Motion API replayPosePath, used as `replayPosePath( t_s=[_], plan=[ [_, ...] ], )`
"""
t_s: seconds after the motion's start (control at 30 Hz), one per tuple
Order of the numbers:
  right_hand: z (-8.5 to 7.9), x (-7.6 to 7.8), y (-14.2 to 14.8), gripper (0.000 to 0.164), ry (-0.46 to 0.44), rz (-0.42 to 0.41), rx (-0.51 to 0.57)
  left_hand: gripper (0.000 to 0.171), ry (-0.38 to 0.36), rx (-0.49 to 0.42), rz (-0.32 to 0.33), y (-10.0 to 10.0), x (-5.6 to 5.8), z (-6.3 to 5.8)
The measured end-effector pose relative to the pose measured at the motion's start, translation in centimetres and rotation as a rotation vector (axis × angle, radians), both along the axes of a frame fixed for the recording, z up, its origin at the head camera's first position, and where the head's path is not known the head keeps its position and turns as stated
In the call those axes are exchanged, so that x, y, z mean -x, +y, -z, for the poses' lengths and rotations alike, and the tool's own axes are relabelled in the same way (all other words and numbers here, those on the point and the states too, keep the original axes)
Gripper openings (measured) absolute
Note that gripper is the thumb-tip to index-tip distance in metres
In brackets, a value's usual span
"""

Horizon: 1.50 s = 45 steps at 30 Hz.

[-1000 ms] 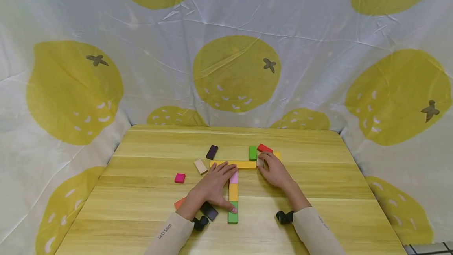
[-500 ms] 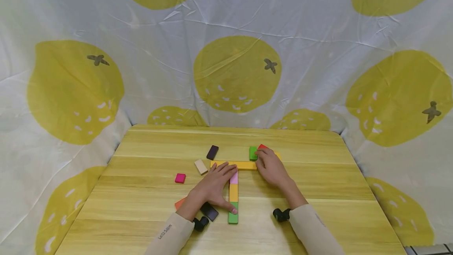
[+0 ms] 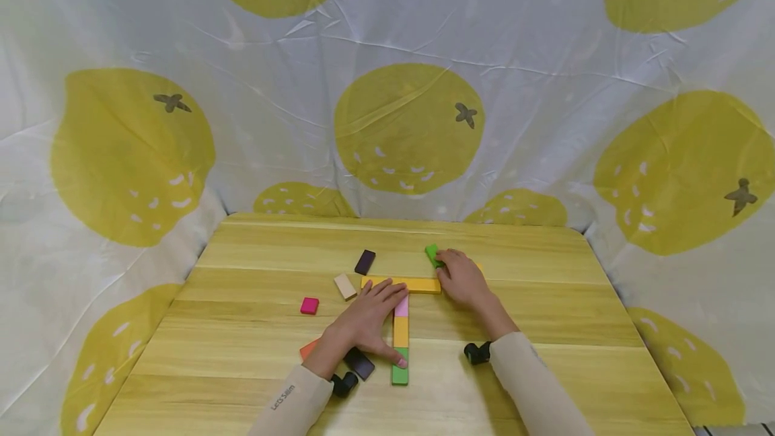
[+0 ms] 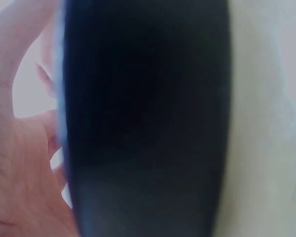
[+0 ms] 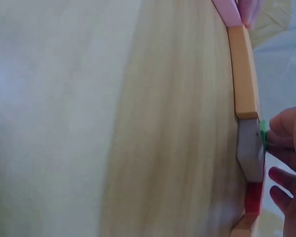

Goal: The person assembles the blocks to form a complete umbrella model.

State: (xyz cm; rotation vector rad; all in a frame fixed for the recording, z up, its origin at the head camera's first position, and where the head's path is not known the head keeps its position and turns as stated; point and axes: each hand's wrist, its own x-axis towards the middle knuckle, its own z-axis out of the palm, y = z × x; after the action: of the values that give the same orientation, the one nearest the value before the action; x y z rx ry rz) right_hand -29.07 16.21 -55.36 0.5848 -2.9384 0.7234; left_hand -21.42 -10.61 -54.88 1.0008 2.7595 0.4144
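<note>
My left hand [image 3: 369, 318] lies spread over a T of small wooden blocks, its thumb on the near green block [image 3: 400, 376] and its fingertips on the yellow crossbar [image 3: 424, 285]. The stem also has a pink block [image 3: 401, 306] and a yellow block [image 3: 401, 332]. My right hand [image 3: 465, 281] pinches another green block [image 3: 432, 254], tilted, just beyond the bar's right end. In the right wrist view, a greyish block [image 5: 249, 148] adjoins the bar's end, with a red block [image 5: 254, 197] past it; the fingers hide both in the head view.
Loose on the wooden table [image 3: 242, 247] lie a dark block [image 3: 365, 262], a beige block [image 3: 345, 286], a magenta block [image 3: 309, 306] and an orange block [image 3: 309, 348]. Another dark block [image 3: 360, 363] sits beside the left wrist. A lemon-print cloth [image 3: 412, 39] surrounds the table.
My right hand has left the pale block at the bar's end and moved slightly back to the far green block, which is now turned askew. My left hand has stayed in place.
</note>
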Motion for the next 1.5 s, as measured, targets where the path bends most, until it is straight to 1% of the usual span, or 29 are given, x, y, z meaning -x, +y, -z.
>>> replayPosePath(
  t_s=[0.13,0.37,0.67,0.87,1.1,1.23,1.5],
  plan=[
    [-0.2,0.4,0.2,0.036,-0.02,0.006,-0.007,0.136,-0.002,0.002,0.0,0.0,0.0,0.0],
    [-0.3,0.5,0.3,0.037,-0.004,-0.015,-0.067,0.136,0.001,0.009,0.001,0.0,0.0,0.1],
    [-0.1,0.6,0.6,0.041,-0.037,-0.022,-0.066,0.137,0.005,0.015,0.002,0.0,0.0,0.3],
    [0.1,0.5,0.8,0.042,-0.029,-0.038,-0.055,0.138,0.006,0.017,-0.003,0.0,0.1,0.4],
    [0.1,0.3,1.2,0.041,-0.038,-0.024,-0.033,0.139,0.002,0.017,-0.005,0.0,0.1,0.4],
    [0.0,0.2,1.3,0.041,-0.042,-0.03,-0.027,0.139,-0.002,0.018,-0.009,-0.1,0.1,0.4],
    [0.1,0.0,1.5,0.042,-0.037,-0.036,-0.052,0.139,-0.012,0.009,-0.008,0.0,0.0,0.2]
  ],
)
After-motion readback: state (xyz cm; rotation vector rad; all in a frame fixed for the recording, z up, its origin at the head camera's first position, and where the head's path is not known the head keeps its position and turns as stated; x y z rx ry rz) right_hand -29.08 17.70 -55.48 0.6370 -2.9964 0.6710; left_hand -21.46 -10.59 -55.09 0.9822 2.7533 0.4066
